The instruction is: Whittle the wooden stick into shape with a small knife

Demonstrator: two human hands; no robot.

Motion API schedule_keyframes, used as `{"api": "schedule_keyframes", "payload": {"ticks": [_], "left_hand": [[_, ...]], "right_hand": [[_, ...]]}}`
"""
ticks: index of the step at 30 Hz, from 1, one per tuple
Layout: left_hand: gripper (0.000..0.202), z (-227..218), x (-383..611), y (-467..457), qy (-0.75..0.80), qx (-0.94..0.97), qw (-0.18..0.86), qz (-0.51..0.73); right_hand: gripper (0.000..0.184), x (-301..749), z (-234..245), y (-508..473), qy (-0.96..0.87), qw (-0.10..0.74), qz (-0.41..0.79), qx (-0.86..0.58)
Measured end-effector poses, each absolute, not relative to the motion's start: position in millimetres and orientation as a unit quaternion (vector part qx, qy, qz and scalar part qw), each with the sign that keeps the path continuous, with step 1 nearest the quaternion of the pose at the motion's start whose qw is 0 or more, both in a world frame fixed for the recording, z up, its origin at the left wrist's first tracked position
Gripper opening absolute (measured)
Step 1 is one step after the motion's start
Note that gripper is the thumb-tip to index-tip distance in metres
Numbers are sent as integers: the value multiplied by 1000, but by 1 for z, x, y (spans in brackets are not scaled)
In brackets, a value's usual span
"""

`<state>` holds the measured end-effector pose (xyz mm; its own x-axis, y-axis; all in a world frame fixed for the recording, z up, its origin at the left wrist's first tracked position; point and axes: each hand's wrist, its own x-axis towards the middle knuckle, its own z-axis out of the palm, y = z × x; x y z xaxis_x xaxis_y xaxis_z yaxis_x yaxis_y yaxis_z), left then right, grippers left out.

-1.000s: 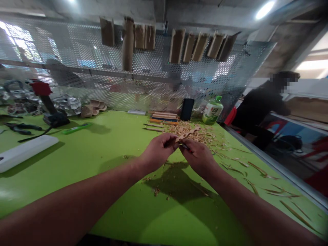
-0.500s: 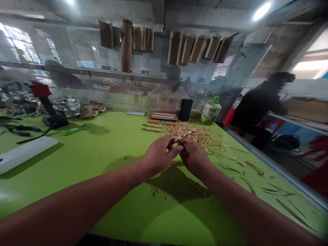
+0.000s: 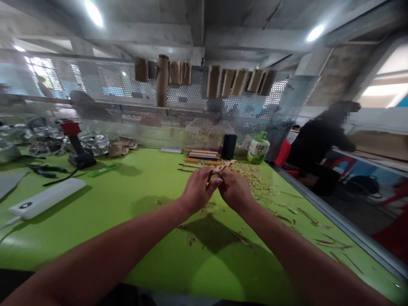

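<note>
Both my hands meet above the green bench point(image 3: 127, 212), close together. My left hand point(image 3: 199, 189) is closed round a small carved wooden piece point(image 3: 223, 166) whose wavy end sticks out past the fingers. My right hand point(image 3: 236, 190) is closed against the same piece; in the earlier frames it gripped a thin dark-handled carving tool, now hidden by the fingers. A heap of wood shavings point(image 3: 247, 172) lies just beyond the hands.
Carving tools and flat wooden strips point(image 3: 199, 156) lie at the back by a dark box point(image 3: 229, 146) and a green bottle point(image 3: 258, 148). At left are a white power bank point(image 3: 47, 197), a red-topped stand point(image 3: 76, 142) and pliers point(image 3: 43, 170). A person in black point(image 3: 318, 140) sits at right.
The camera tilted upward, so the hands and bench sit lower in view. The hands drew closer together, and the tool in my right hand no longer shows.
</note>
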<state>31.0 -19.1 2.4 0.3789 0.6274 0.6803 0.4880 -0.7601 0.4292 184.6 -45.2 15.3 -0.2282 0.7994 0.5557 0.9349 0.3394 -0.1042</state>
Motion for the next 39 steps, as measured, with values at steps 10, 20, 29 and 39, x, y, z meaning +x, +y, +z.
{"api": "schedule_keyframes", "payload": {"ticks": [10, 20, 29, 39], "left_hand": [[36, -13, 35, -17, 409, 782, 5, 470], [38, -18, 37, -30, 412, 789, -38, 455], [40, -14, 41, -39, 476, 771, -21, 423], [41, -7, 43, -41, 508, 765, 53, 392]], "right_hand": [[28, 175, 8, -30, -778, 286, -79, -554], [30, 177, -3, -39, -765, 294, -111, -562], [34, 173, -4, -41, -718, 268, -184, -616], [28, 172, -5, -39, -701, 260, -257, -613]]}}
